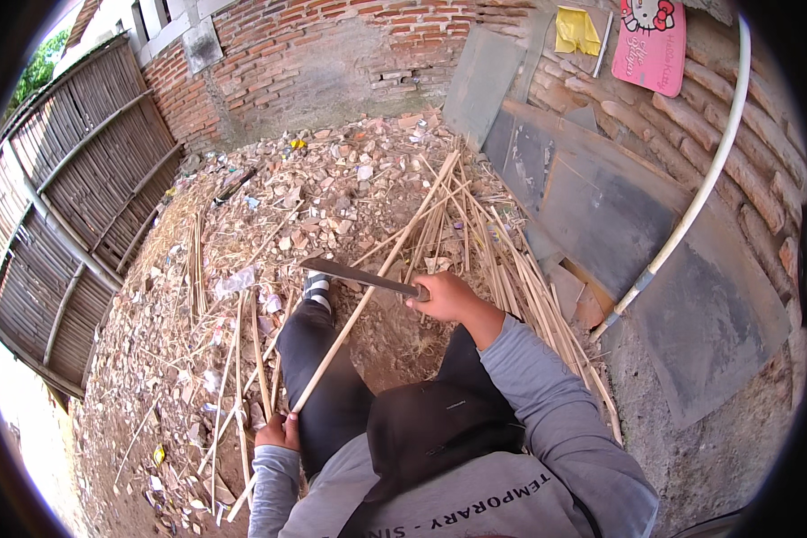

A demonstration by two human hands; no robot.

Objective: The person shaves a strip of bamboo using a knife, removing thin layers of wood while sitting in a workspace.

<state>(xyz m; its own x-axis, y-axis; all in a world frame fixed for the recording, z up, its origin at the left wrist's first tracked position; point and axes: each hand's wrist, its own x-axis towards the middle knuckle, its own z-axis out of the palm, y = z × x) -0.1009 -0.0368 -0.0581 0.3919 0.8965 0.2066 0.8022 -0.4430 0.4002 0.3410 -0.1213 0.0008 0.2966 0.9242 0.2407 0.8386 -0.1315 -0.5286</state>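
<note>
My right hand is closed round the handle of a machete, whose dark blade points left across the space above my knees. A long pale bamboo strip runs from my lower left up to the far middle, crossing the blade. Its near end is in my left hand, which is closed beside my left thigh. Whether the blade touches the strip I cannot tell. More bamboo strips lie on the ground near my left hand. A striped sandal or sock shows on my left foot.
A pile of bamboo strips spreads over the ground on my right. Dark boards lean along the brick wall, near a pale pipe. At the left stands a bamboo fence. Broken tile and rubble cover the ground.
</note>
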